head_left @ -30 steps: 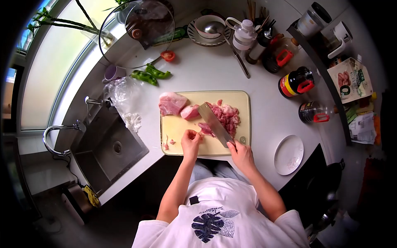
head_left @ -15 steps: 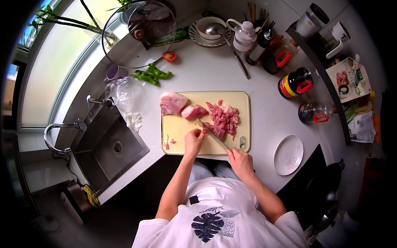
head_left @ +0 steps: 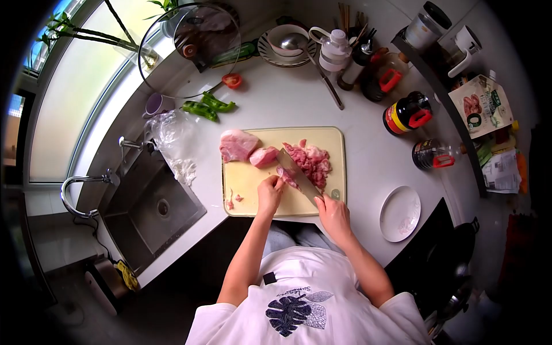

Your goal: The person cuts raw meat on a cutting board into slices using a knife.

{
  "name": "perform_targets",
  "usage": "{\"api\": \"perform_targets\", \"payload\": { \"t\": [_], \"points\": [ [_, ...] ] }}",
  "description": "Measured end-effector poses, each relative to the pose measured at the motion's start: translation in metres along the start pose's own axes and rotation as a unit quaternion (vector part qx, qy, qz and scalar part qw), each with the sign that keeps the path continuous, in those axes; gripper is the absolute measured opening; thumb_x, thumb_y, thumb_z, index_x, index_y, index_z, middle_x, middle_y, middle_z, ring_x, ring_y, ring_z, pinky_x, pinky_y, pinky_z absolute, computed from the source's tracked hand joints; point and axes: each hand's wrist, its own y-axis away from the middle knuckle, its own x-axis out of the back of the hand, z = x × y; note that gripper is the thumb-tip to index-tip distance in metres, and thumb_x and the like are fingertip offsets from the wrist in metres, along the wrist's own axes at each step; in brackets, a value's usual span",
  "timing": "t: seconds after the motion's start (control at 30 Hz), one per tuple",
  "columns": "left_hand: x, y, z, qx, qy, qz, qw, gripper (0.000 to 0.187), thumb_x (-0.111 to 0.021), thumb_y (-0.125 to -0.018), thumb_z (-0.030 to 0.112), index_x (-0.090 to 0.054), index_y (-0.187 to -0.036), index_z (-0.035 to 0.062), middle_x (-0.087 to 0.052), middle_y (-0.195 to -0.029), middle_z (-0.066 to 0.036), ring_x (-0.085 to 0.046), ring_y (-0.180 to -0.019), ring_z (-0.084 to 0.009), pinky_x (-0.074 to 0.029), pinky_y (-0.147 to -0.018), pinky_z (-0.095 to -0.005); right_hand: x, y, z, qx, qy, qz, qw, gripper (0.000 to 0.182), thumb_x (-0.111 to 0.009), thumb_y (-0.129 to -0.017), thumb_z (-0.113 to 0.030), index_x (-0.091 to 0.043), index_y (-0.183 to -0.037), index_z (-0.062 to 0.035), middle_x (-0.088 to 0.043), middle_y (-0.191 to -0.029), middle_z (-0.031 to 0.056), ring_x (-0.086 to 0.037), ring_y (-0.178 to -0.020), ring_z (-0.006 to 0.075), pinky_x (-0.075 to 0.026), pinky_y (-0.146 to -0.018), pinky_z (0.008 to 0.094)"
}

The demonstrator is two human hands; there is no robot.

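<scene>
My right hand (head_left: pixel 333 214) is wrapped round the handle of a wide-bladed knife (head_left: pixel 299 174), whose blade slants up and left over the cutting board (head_left: pixel 247 198). With closed fingers, my left hand (head_left: pixel 269 192) pinches a small piece of meat (head_left: pixel 286 177) beside the blade. A large chunk of meat (head_left: pixel 237 145) and a smaller chunk (head_left: pixel 264 156) lie at the board's upper left. Right of the blade is a pile of cut meat (head_left: pixel 310 162). Small scraps (head_left: pixel 231 204) rest at the lower left.
A sink (head_left: pixel 155 207) and plastic bag (head_left: pixel 172 138) are at the left. Green peppers (head_left: pixel 201 109) and a cut tomato (head_left: pixel 232 80) lie beyond the board. Right are a white oval plate (head_left: pixel 400 214) and bottles (head_left: pixel 407 114); a bowl (head_left: pixel 287 39) stands at the back.
The knife blade has turned to show its broad side and stands between the small piece and the cut pile. My right hand has shifted slightly left and up.
</scene>
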Motion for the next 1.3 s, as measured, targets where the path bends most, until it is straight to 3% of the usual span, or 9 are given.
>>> {"api": "perform_targets", "payload": {
  "t": [0.1, 0.23, 0.43, 0.6, 0.93, 1.13, 1.2, 1.3],
  "points": [
    [-0.003, -0.001, 0.002, 0.01, 0.021, 0.013, 1.0, 0.026, -0.059, -0.095, 0.02, -0.067, -0.086, -0.0038, -0.06, -0.062, -0.01, -0.057, -0.057, -0.0157, -0.046, -0.056, -0.0325, 0.003, 0.0, 0.001, 0.011, -0.006, 0.0, 1.0, 0.028, -0.056, -0.099, -0.025, -0.06, -0.085, -0.0003, -0.064, -0.075, 0.0228, -0.064, -0.071, 0.043, -0.048, -0.062, 0.0511],
    [0.0, 0.001, 0.0, 0.028, 0.045, 0.022, 0.998, 0.026, -0.06, -0.095, 0.02, -0.067, -0.086, -0.0038, -0.06, -0.062, -0.009, -0.057, -0.057, -0.0158, -0.047, -0.056, -0.0326, 0.01, 0.028, 0.002, 0.033, -0.011, 0.008, 0.999, 0.029, -0.057, -0.098, -0.026, -0.06, -0.083, -0.0018, -0.064, -0.073, 0.022, -0.064, -0.068, 0.043, -0.049, -0.06, 0.0524],
    [-0.001, 0.005, -0.005, -0.009, 0.011, 0.022, 1.0, 0.025, -0.061, -0.095, 0.018, -0.065, -0.085, -0.0046, -0.056, -0.061, -0.008, -0.052, -0.056, -0.0132, -0.044, -0.055, -0.0307, -0.009, 0.03, 0.006, 0.011, 0.049, -0.027, 0.998, 0.027, -0.057, -0.099, -0.025, -0.059, -0.085, -0.0013, -0.064, -0.074, 0.0218, -0.063, -0.069, 0.0432, -0.049, -0.061, 0.0512],
    [-0.004, 0.01, -0.013, -0.03, 0.024, 0.028, 0.999, 0.026, -0.058, -0.096, 0.021, -0.068, -0.086, -0.0017, -0.057, -0.063, -0.002, -0.051, -0.058, -0.0087, -0.042, -0.054, -0.0253, -0.031, 0.006, -0.003, 0.066, 0.088, 0.006, 0.994, 0.027, -0.057, -0.098, -0.027, -0.058, -0.083, -0.0038, -0.063, -0.067, 0.0192, -0.065, -0.061, 0.0408, -0.052, -0.056, 0.0499],
    [0.003, 0.019, -0.013, 0.037, 0.138, 0.019, 0.989, 0.026, -0.056, -0.099, 0.017, -0.067, -0.086, -0.0028, -0.059, -0.068, -0.002, -0.053, -0.057, -0.0089, -0.043, -0.052, -0.0238, -0.016, -0.007, 0.004, 0.01, 0.005, 0.015, 1.0, 0.029, -0.058, -0.097, -0.027, -0.062, -0.084, -0.0013, -0.064, -0.07, 0.0233, -0.064, -0.067, 0.0434, -0.05, -0.062, 0.0519],
    [0.01, 0.011, -0.002, 0.025, 0.161, 0.031, 0.986, 0.018, -0.057, -0.096, 0.012, -0.064, -0.1, -0.0028, -0.062, -0.076, -0.005, -0.058, -0.062, -0.0117, -0.048, -0.055, -0.0255, 0.012, 0.013, 0.007, 0.012, -0.065, 0.02, 0.998, 0.029, -0.058, -0.098, -0.028, -0.06, -0.083, -0.0025, -0.063, -0.071, 0.0231, -0.063, -0.068, 0.044, -0.047, -0.06, 0.0527],
    [0.013, 0.001, -0.01, 0.045, 0.189, -0.011, 0.981, 0.016, -0.058, -0.094, 0.01, -0.062, -0.104, -0.0016, -0.063, -0.079, -0.006, -0.06, -0.065, -0.013, -0.049, -0.056, -0.0264, 0.018, 0.022, 0.006, 0.006, -0.045, 0.002, 0.999, 0.031, -0.058, -0.098, -0.028, -0.059, -0.081, -0.0024, -0.063, -0.071, 0.0225, -0.063, -0.068, 0.0439, -0.047, -0.06, 0.0524],
    [0.011, 0.001, -0.001, 0.035, 0.096, 0.007, 0.995, 0.012, -0.064, -0.091, 0.009, -0.062, -0.099, -0.0007, -0.063, -0.078, -0.005, -0.059, -0.066, -0.0128, -0.049, -0.059, -0.0266, 0.012, 0.025, 0.009, 0.019, -0.031, 0.011, 0.999, 0.03, -0.058, -0.098, -0.027, -0.059, -0.081, -0.0025, -0.064, -0.071, 0.0216, -0.063, -0.067, 0.0432, -0.048, -0.06, 0.052]
  ]
}}
